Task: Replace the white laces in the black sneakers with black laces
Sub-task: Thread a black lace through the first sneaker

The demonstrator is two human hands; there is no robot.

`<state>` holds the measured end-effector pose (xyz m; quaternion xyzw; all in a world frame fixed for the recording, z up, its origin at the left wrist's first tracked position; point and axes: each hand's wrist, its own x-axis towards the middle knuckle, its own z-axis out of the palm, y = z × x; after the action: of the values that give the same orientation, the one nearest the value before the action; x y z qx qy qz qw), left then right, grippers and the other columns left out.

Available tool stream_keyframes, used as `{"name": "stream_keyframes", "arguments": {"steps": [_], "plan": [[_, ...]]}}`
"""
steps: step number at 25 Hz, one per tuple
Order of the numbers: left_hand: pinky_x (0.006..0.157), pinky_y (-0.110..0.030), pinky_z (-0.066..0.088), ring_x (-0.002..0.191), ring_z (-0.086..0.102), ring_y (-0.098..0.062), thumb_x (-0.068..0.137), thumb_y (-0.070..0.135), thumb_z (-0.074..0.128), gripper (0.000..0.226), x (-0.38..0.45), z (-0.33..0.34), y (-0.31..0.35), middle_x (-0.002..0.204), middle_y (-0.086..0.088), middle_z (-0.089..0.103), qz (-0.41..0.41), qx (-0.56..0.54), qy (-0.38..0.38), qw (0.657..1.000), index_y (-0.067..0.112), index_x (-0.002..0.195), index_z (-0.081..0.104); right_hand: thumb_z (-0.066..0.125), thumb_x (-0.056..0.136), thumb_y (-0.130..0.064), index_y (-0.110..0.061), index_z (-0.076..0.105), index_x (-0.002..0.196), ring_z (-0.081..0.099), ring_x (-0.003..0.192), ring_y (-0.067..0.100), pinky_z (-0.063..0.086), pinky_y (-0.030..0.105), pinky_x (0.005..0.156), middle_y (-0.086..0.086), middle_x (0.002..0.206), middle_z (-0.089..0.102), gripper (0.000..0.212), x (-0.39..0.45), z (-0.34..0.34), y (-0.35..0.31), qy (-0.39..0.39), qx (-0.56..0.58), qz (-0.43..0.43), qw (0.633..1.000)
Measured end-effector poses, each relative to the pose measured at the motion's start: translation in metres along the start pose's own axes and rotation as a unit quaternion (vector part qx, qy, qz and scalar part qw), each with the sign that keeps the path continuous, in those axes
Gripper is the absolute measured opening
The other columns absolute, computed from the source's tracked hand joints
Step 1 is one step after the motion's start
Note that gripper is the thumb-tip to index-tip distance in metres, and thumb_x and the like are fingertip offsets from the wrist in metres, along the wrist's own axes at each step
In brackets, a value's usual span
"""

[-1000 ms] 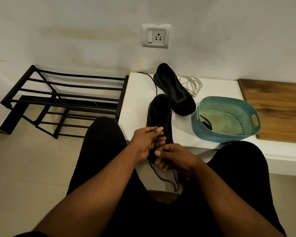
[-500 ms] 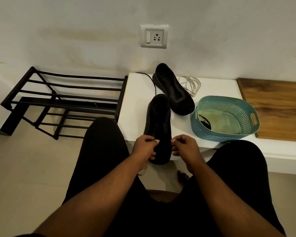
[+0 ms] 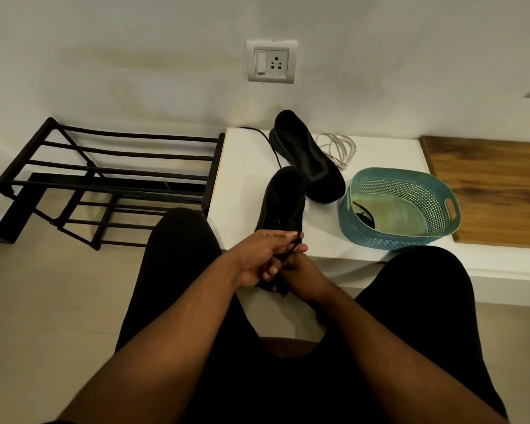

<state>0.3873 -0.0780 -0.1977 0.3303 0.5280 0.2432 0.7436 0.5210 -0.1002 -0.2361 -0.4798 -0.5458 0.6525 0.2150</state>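
A black sneaker lies lengthwise on the white bench, its heel end over the front edge. My left hand reaches across its heel end, with a black lace pinched between its fingers. My right hand sits just below and partly under the left, closed on the same lace. A second black sneaker lies behind, unlaced, with another black lace trailing from its toe. The white laces lie coiled by the wall.
A teal perforated basket stands on the bench to the right, with a dark lace inside. A wooden board covers the bench's right end. A black metal shoe rack stands on the floor at left. My knees flank the bench edge.
My hands were apart at either side of the sneaker's heel half a second ago. They have come together, the left crossing over the right with the lace.
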Motion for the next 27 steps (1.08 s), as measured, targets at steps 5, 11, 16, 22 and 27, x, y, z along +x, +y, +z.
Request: {"name": "stream_keyframes", "arguments": {"steps": [5,11,16,22,27], "plan": [[0.042,-0.019,0.028,0.044,0.037,-0.007,0.091,0.061,0.049,0.044,-0.008,-0.018,-0.005,0.079,0.003,0.067,-0.073,0.171,0.025,0.982,0.024,0.106,0.069,0.052,0.096,-0.011,-0.003,0.065,0.092,0.061,0.06,0.012,0.053,0.021,0.057,0.003,0.068,0.066,0.016,0.002,-0.041,-0.019,0.16,0.366,-0.018,0.917],[0.062,-0.022,0.049,0.068,0.061,-0.012,0.094,0.045,0.056,0.038,0.006,-0.023,-0.01,0.074,0.001,0.065,0.109,0.234,0.208,0.943,0.012,0.087,0.073,0.06,0.079,-0.067,-0.011,0.062,0.069,0.06,0.06,0.02,0.044,0.028,0.056,0.003,0.066,0.06,0.057,-0.017,-0.081,-0.016,0.302,-0.289,0.167,0.893],[0.063,-0.031,0.059,0.058,0.068,-0.018,0.093,0.046,0.055,0.038,0.004,-0.004,-0.015,0.065,-0.006,0.068,0.196,0.194,0.168,0.947,0.013,0.081,0.069,0.072,0.084,-0.01,-0.027,0.065,0.119,0.065,0.08,-0.001,0.054,0.027,0.076,-0.016,0.102,0.067,0.04,-0.01,-0.038,-0.015,0.084,-0.133,-0.056,0.986],[0.074,-0.031,0.059,0.081,0.07,-0.024,0.092,0.015,0.063,0.009,0.011,-0.036,0.005,0.082,-0.01,0.07,0.245,-0.329,0.26,0.874,0.007,0.094,0.068,0.074,0.082,-0.021,-0.015,0.079,0.086,0.041,0.046,0.01,0.032,0.021,0.042,0.011,0.075,0.072,0.009,-0.022,-0.062,-0.014,-0.093,-0.095,0.074,0.988],[0.038,-0.018,0.022,0.031,0.027,-0.009,0.092,0.037,0.051,0.051,-0.003,-0.017,0.004,0.037,0.002,0.034,0.15,-0.336,0.043,0.929,0.011,0.048,0.052,0.071,0.086,-0.017,-0.043,0.036,0.144,0.051,0.062,-0.001,0.05,0.019,0.062,-0.027,0.128,0.05,0.072,-0.007,-0.047,-0.03,0.081,-0.067,-0.062,0.993]]}}
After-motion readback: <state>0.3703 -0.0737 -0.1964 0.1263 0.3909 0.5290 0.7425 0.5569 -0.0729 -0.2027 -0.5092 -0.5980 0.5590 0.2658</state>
